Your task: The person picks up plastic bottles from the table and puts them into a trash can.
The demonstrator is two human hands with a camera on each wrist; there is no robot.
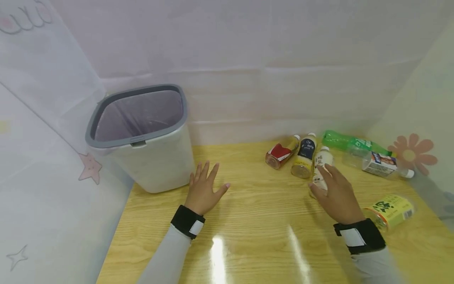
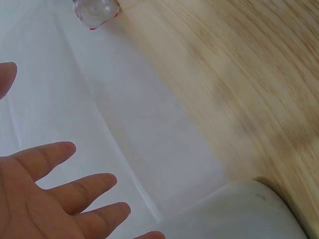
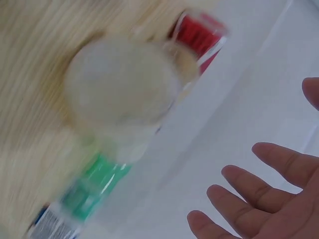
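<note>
My left hand (image 1: 203, 193) is spread with fingers apart over the wooden table, just right of the bin (image 1: 166, 157); it holds nothing. My right hand (image 1: 337, 195) reaches over a bottle with a white label (image 1: 323, 158), its fingers extended and overlapping the bottle's lower part in the head view. In the right wrist view that bottle's round base (image 3: 122, 82) looms large and blurred, apart from the fingers (image 3: 259, 194). Left of it lie a bottle with a dark and yellow label (image 1: 306, 152) and a bottle with a red label (image 1: 279, 153).
A green bottle (image 1: 340, 140) and a clear bottle with a white-and-blue label (image 1: 380, 163) lie at the back right. A yellow-labelled bottle (image 1: 391, 210) lies beside my right wrist. Pale sheets (image 1: 230, 102) line the back and sides of the table (image 1: 248, 221).
</note>
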